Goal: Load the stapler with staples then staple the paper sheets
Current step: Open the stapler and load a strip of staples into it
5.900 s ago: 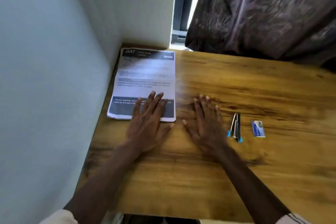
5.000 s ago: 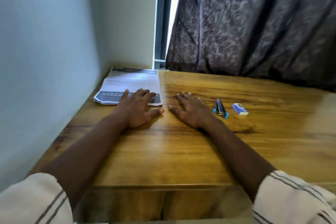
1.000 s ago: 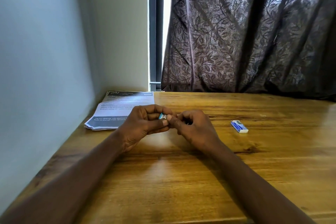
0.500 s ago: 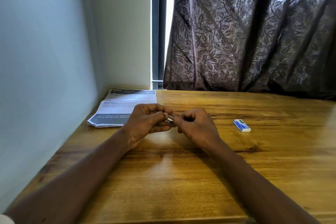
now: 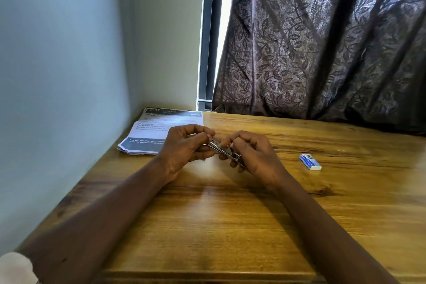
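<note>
The left hand (image 5: pixel 184 145) and the right hand (image 5: pixel 251 152) each grip one end of the small stapler (image 5: pixel 223 150), lifted just above the bench (image 5: pixel 230 214). It looks like they pull it open so staples can go in. The staple box (image 5: pixel 310 162) waits off to the right, within reach. The paper sheets (image 5: pixel 159 131) lie in the far left corner, out of the way.

Stapler (image 5: pixel 223 150): off the desk (image 5: pixel 230 226), where it lay beside the staple box; now lifted, metal body showing.
Left hand (image 5: pixel 184 147): off the paper sheets, now gripping the stapler's far end.
Right hand (image 5: pixel 251 152): off the desk, now gripping the near end.
</note>
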Action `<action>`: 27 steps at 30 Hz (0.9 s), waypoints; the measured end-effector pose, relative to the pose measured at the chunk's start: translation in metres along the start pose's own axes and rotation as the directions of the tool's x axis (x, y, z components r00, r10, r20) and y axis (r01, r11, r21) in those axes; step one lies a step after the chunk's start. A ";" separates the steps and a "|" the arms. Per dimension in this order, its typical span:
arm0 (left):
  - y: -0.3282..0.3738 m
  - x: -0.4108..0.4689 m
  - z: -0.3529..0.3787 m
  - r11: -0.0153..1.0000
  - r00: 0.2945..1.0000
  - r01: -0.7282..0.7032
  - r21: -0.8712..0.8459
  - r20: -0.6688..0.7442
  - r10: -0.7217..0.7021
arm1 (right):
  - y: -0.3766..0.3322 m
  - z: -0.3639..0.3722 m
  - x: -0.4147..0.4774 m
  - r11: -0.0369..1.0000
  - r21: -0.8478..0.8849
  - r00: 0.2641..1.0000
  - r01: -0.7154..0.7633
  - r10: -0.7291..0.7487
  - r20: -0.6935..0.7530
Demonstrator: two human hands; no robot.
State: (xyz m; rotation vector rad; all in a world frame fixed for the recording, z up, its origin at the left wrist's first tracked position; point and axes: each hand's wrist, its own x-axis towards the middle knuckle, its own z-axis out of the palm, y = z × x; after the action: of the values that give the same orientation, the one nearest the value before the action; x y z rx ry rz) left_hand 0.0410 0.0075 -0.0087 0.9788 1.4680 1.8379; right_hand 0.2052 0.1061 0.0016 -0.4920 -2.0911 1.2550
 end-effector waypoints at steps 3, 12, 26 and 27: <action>0.002 0.001 0.000 1.000 1.000 -0.011 -0.024 -0.015 0.011 | 0.002 -0.001 0.001 0.999 0.032 1.000 0.003 -0.003 0.004; 0.009 0.002 -0.003 0.997 0.994 -0.056 -0.052 -0.093 0.051 | -0.002 0.000 0.001 0.921 0.355 0.984 -0.162 0.125 0.125; 0.008 0.010 -0.004 0.983 0.990 -0.110 -0.147 -0.100 0.096 | -0.002 0.029 -0.009 0.843 0.537 0.999 -0.003 0.023 -0.032; 0.008 0.009 -0.003 0.982 0.991 -0.105 -0.155 -0.094 0.091 | -0.001 0.030 -0.010 0.850 0.527 0.999 0.007 0.012 -0.033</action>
State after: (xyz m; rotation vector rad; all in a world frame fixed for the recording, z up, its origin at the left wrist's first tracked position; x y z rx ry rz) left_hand 0.0332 0.0116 0.0004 0.9179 1.3184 2.0571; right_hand 0.1918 0.0804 -0.0103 -0.2599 -1.6106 1.7277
